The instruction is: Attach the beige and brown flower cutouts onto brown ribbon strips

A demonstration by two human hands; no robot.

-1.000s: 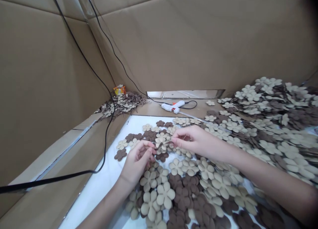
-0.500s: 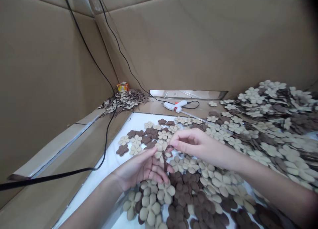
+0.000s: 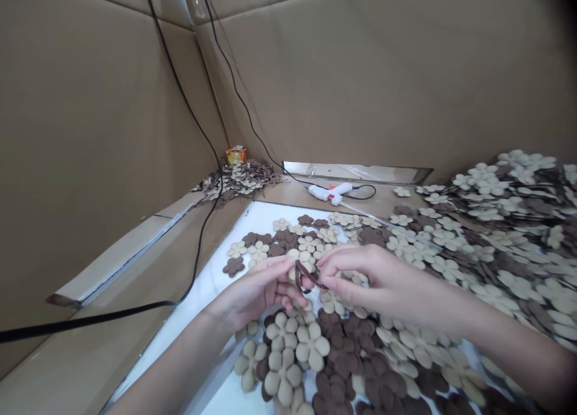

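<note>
My left hand (image 3: 265,287) pinches a beige flower (image 3: 303,260) between thumb and fingers, above the white board (image 3: 198,295). A thin brown ribbon (image 3: 310,273) lies folded across this flower in a narrow loop. On the right, my right hand (image 3: 354,274) has thumb and forefinger closed on the ribbon's right end. Below both hands lie padded beige flowers (image 3: 283,373) and stacked dark brown flowers (image 3: 345,343). Smaller beige and brown flowers (image 3: 258,251) are spread just beyond my left hand.
A white glue gun (image 3: 331,193) lies on cardboard at the back. A black cable (image 3: 205,223) hangs down on the left. A large flower heap (image 3: 518,193) fills the right. Scraps (image 3: 243,178) and an orange packet (image 3: 236,155) sit in the back corner, between cardboard walls (image 3: 383,72).
My right hand has moved down and slightly right with the ribbon end, drawing it rightward across the flower. The whole view has shifted, so the scene appears further right.
</note>
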